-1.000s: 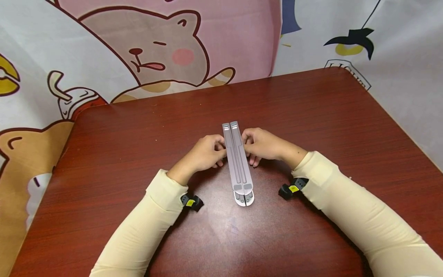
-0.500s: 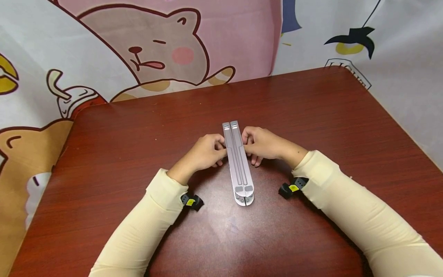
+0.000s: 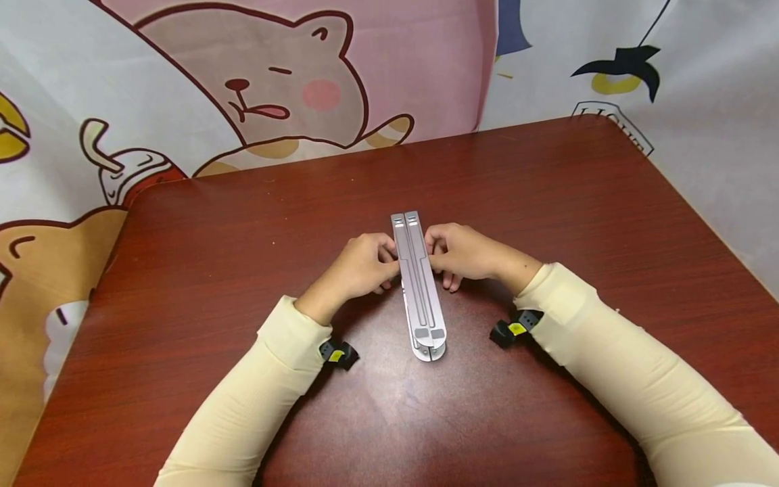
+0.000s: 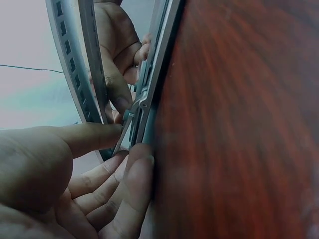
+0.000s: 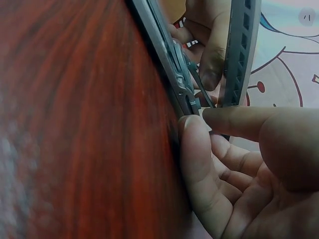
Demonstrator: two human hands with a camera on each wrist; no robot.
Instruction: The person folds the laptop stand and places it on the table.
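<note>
A folding laptop stand (image 3: 420, 291) of silver-grey metal lies lengthwise on the table between my hands, its two long bars side by side. In both wrist views its slotted upper bar (image 4: 70, 57) stands tilted away from the lower bar (image 5: 162, 55), with a small hinged strut between them. My left hand (image 3: 365, 266) pinches the stand's left side near the strut, thumb inside the gap and fingers at the lower bar. From the other side my right hand (image 3: 467, 253) pinches in the same way. The stand's far inner end is partly hidden by the fingers.
The dark red wooden table (image 3: 243, 243) runs back to a cloth (image 3: 414, 61) printed with cartoon animals. Black wrist cameras (image 3: 339, 354) hang below both pale sleeves, close to the tabletop.
The near end of the stand's upper bars has shifted slightly toward me, covering more of the rounded lower ends. Both hands stay almost where they were.
</note>
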